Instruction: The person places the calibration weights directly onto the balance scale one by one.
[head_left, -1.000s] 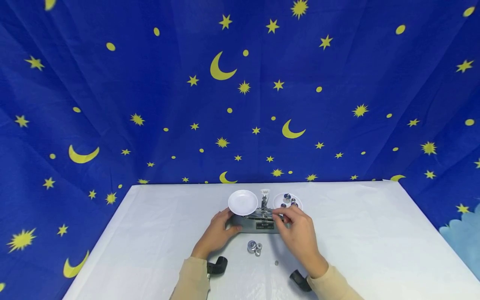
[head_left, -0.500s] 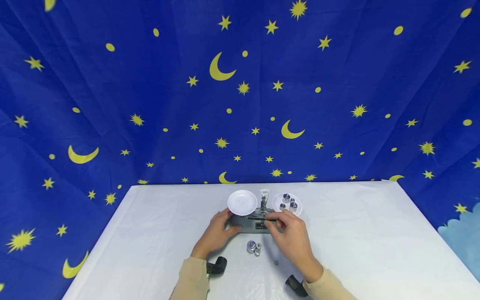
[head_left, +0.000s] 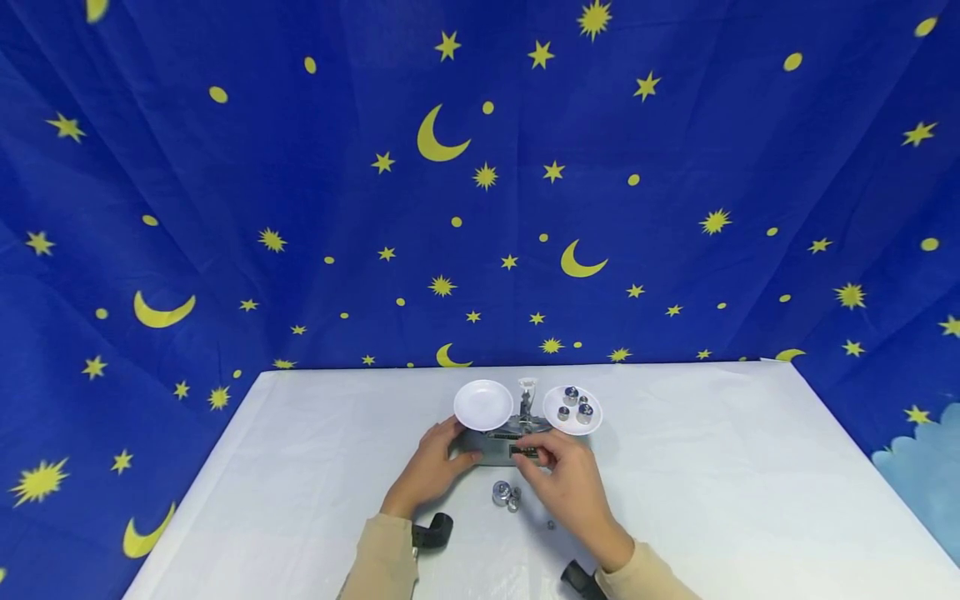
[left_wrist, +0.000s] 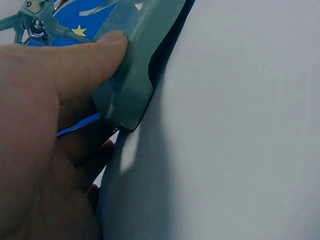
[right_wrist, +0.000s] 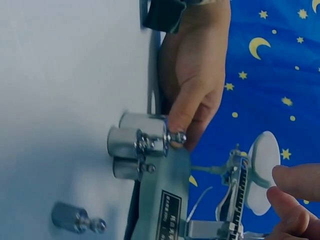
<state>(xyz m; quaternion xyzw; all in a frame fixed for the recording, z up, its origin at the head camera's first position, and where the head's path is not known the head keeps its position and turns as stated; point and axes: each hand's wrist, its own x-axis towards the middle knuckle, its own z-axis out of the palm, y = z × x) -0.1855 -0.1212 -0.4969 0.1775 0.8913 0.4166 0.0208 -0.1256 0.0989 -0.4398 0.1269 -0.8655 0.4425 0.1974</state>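
A grey-green balance scale [head_left: 486, 452] stands mid-table with two white pans. My left hand [head_left: 426, 473] grips the left end of its base. In the left wrist view the thumb [left_wrist: 95, 62] presses the base's front face while the other fingers go behind. My right hand [head_left: 568, 479] hovers in front of the base, below the beam, with thumb and forefinger loosely bent and nothing visible between them. The left pan [head_left: 483, 406] is bare; several metal weights [head_left: 585, 413] sit on the right pan [head_left: 555, 423]. The right wrist view shows the notched beam [right_wrist: 240, 200] beside the right fingertips.
Before the scale stands a cluster of knobbed metal weights, one large weight [head_left: 502, 493] and two smaller. A tiny weight [head_left: 551, 525] stands apart, closer to the person. Black wrist mounts [head_left: 432, 531] project from both sleeves. A blue star-patterned cloth [head_left: 480, 250] hangs behind the white table [head_left: 712, 467].
My right hand has moved left along the beam, then down in front of the base, uncovering the weights on the right pan. The left hand stays on the base.
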